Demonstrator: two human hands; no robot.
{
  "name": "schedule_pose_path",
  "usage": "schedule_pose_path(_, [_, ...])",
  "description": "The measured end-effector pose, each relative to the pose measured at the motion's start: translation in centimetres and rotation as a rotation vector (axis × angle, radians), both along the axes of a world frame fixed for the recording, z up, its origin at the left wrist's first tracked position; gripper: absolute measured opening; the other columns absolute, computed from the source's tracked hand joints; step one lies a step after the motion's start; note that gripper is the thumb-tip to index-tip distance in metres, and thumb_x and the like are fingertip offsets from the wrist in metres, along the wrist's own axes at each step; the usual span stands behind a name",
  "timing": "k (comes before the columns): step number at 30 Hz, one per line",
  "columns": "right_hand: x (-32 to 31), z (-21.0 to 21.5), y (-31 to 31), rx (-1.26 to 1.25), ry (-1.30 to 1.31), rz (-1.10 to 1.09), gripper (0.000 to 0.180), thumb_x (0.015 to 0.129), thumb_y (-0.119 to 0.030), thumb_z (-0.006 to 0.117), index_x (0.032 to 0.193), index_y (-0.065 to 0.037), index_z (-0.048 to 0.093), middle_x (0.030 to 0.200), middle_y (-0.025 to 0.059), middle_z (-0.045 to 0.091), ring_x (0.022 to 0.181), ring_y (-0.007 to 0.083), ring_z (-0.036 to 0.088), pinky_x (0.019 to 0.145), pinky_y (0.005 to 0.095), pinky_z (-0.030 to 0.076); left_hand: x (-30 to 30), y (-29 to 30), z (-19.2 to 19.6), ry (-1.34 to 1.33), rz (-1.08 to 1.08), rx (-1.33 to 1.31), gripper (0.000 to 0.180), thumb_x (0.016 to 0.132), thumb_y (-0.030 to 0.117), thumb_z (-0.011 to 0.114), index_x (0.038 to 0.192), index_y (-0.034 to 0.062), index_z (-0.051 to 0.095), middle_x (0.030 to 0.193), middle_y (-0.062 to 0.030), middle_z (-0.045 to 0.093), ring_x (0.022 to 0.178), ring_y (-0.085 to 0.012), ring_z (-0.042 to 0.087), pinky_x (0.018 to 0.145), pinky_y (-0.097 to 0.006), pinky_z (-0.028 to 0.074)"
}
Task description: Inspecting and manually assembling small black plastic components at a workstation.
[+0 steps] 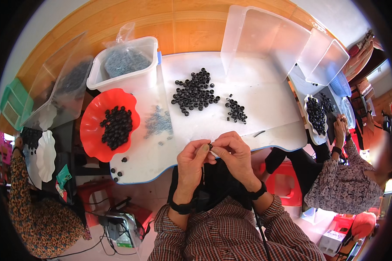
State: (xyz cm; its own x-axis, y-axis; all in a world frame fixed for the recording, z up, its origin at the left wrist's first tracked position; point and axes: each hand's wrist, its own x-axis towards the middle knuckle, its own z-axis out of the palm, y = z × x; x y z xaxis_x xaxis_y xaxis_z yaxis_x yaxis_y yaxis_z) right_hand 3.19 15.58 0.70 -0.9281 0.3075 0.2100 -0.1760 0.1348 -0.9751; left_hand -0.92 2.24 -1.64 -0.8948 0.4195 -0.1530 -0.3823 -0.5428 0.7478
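At the near edge of the white table, my left hand and my right hand meet, thumbs and fingertips pinched together. Between them sits a small black round part, mostly covered by the fingers. Beyond my hands lies a pile of black round parts, each with a hole. To its right is a smaller pile of little black pieces. On the left, a red scalloped bowl holds many more black round parts. Small clear-grey pieces are scattered between the bowl and the big pile.
A white bin with a bag of grey pieces stands back left. Clear plastic boxes lean at the back right. Loose black parts lie by the near left edge. People sit on both sides, a co-worker's hand by a white tray.
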Motion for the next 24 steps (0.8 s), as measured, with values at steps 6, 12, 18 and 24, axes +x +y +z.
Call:
schedule_pose_path(6, [0.3, 0.5, 0.6, 0.059, -0.059, 0.091, 0.008, 0.082, 0.002, 0.070, 0.089, -0.001, 0.066, 0.094, 0.0051, 0.059, 0.075, 0.0097, 0.062, 0.066, 0.0226, 0.053, -0.1, -1.3, -0.3, 0.070, -0.049, -0.120, 0.017, 0.094, 0.008, 0.061, 0.107, -0.0031, 0.064, 0.084, -0.0066, 0.067, 0.070, -0.0106, 0.063, 0.065, -0.023, 0.054])
schedule_pose_path(12, [0.5, -0.4, 1.0, -0.206, -0.227, 0.208, 0.008, 0.084, 0.001, 0.069, 0.086, 0.000, 0.061, 0.081, 0.0044, 0.064, 0.070, 0.0086, 0.061, 0.064, 0.0216, 0.051, -0.6, -2.3, -0.9, 0.172, -0.186, -0.191, 0.017, 0.094, 0.008, 0.061, 0.106, -0.0032, 0.064, 0.086, -0.0071, 0.068, 0.071, -0.0099, 0.063, 0.065, -0.022, 0.054])
schedule_pose_path(18, [0.0, 0.2, 1.3, -0.221, -0.304, 0.233, 0.006, 0.088, -0.003, 0.067, 0.089, 0.000, 0.062, 0.075, 0.0023, 0.064, 0.067, 0.0060, 0.057, 0.060, 0.0197, 0.047, -0.3, -1.6, -1.9, -0.079, -0.161, 0.091, 0.019, 0.094, 0.010, 0.061, 0.108, -0.0025, 0.064, 0.087, -0.0071, 0.067, 0.071, -0.0106, 0.063, 0.062, -0.023, 0.055])
schedule_pose_path(24, [0.0, 0.6, 1.1, -0.235, -0.327, 0.230, 0.006, 0.089, -0.005, 0.066, 0.090, 0.000, 0.062, 0.077, 0.0019, 0.064, 0.067, 0.0053, 0.057, 0.060, 0.0197, 0.047, -0.3, -1.5, -2.5, -0.160, -0.174, 0.225, 0.021, 0.096, 0.012, 0.058, 0.109, -0.0029, 0.063, 0.086, -0.0068, 0.066, 0.071, -0.0106, 0.063, 0.062, -0.024, 0.056])
